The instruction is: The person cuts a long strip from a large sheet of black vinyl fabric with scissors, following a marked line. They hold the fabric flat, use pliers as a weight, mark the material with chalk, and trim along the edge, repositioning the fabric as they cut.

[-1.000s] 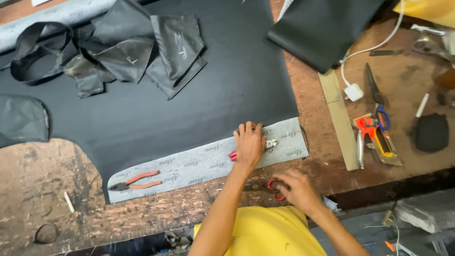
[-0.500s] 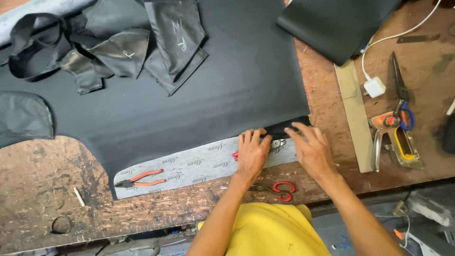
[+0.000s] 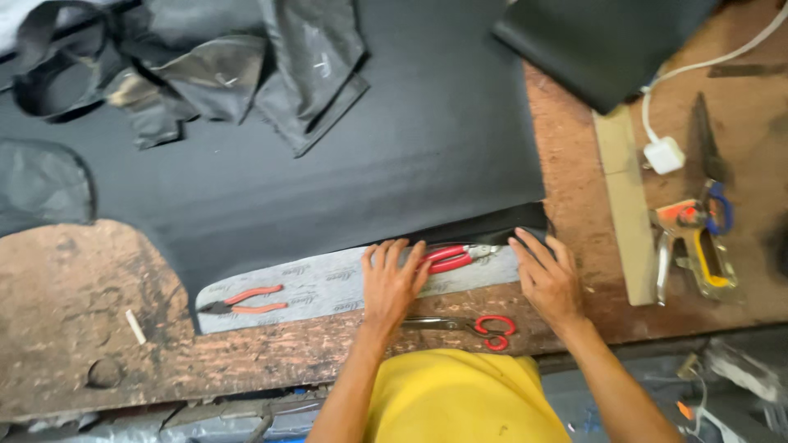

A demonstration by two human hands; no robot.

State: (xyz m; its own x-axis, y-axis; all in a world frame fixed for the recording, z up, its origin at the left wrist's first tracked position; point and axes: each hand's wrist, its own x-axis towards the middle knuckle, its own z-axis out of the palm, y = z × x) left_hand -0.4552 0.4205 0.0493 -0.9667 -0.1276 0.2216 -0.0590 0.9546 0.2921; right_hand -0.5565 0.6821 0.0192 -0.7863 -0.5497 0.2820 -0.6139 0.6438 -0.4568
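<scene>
The left hand (image 3: pixel 392 283) is laid flat, fingers spread, on the grey backing strip (image 3: pixel 320 283) of the black sheet (image 3: pixel 369 164); nothing is gripped. The right hand (image 3: pixel 548 279) is pressed open on the folded edge. The red-handled pliers (image 3: pixel 450 258) between them could be knocked, and the fold could be shifted.

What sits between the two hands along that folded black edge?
Red-handled pliers lie on the grey strip between the left hand and right hand, which press the folded black sheet.
</scene>
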